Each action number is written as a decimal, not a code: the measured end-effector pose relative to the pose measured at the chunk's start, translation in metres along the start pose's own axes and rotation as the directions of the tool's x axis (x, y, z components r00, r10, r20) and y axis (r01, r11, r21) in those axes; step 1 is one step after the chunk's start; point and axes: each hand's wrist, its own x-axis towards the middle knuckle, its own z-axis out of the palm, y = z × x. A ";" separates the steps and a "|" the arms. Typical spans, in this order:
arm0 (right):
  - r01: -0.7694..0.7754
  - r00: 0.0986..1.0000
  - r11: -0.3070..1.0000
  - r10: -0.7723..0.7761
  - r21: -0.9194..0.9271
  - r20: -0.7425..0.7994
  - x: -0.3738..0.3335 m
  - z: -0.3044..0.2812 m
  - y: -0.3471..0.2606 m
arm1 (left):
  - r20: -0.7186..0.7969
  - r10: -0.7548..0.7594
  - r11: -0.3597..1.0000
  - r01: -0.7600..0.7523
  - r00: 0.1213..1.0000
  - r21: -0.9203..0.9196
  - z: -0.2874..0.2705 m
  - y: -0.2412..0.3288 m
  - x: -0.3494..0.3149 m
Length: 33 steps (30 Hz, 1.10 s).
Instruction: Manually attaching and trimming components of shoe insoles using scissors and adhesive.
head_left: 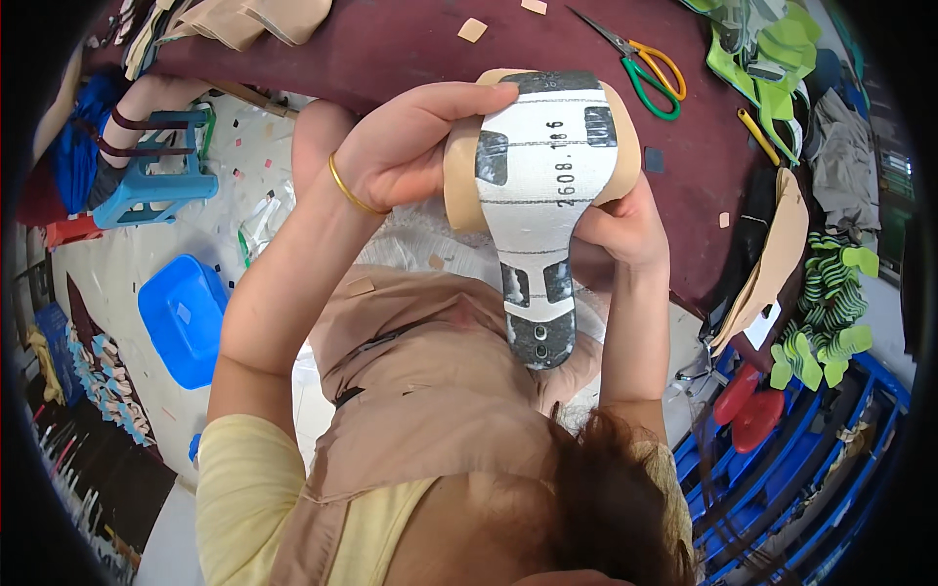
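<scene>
Before me I hold a white-and-black insole board (535,230), its wide end away from me and its narrow dark heel end near my lap. Behind its wide part, a tan leather-like piece (460,190) sticks out at both sides. My left hand (415,142) pinches the far left edge, thumb on top of the board and fingers underneath. On the right, my right hand (630,230) grips the edge of the tan piece near the board's narrowing waist; some of its fingers are hidden behind. Whether board and tan piece are joined cannot be told.
Scissors with green and orange handles (653,83) lie on the dark red table (391,49). Tan pieces (767,259) and green strappy pieces (826,303) are at the right. A blue basin (183,317) and a light-blue stool (161,186) stand left; another person's arm shows there.
</scene>
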 end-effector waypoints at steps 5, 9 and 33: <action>0.001 0.997 0.990 0.010 0.144 -0.075 -0.001 0.006 0.012 | -0.023 -0.003 0.978 0.008 1.000 0.208 -0.003 0.009 0.000; 0.014 0.995 0.974 0.010 0.226 -0.103 -0.009 0.006 0.016 | -0.086 0.001 0.918 0.033 0.996 0.394 -0.001 0.013 0.007; 0.164 0.800 0.986 -0.149 -0.026 -0.581 -0.002 0.009 0.006 | -0.205 0.335 0.561 -0.019 0.920 0.828 -0.010 -0.058 -0.008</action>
